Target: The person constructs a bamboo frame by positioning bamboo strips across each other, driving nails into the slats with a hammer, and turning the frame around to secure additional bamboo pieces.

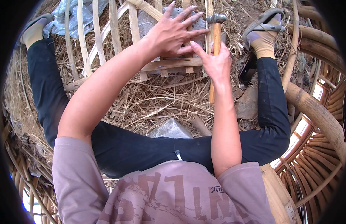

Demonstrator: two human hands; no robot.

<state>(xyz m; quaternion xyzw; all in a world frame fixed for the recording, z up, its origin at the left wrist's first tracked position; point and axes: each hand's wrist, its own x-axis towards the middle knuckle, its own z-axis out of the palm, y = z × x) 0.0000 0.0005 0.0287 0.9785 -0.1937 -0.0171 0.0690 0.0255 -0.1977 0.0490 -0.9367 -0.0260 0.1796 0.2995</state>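
Note:
My left hand [176, 35] lies over a frame of pale bamboo slats [173, 64], its fingers spread. Close beside it, my right hand [219, 63] is wrapped round the wooden handle of a hammer [217, 33]. The hammer's metal head points away from me, and the handle's end shows below my wrist. Under the slats is a flat grey block [146, 26], partly hidden by my left hand and the frame. Whether a small piece sits beneath my left fingers is hidden.
Straw [143, 100] covers the ground between my outstretched legs. Blue plastic sheeting [62, 20] lies at the far left. Curved bamboo pieces [311, 102] crowd the right side. A grey block [171, 128] sits near my lap, and a dark object [248, 69] beside my right shin.

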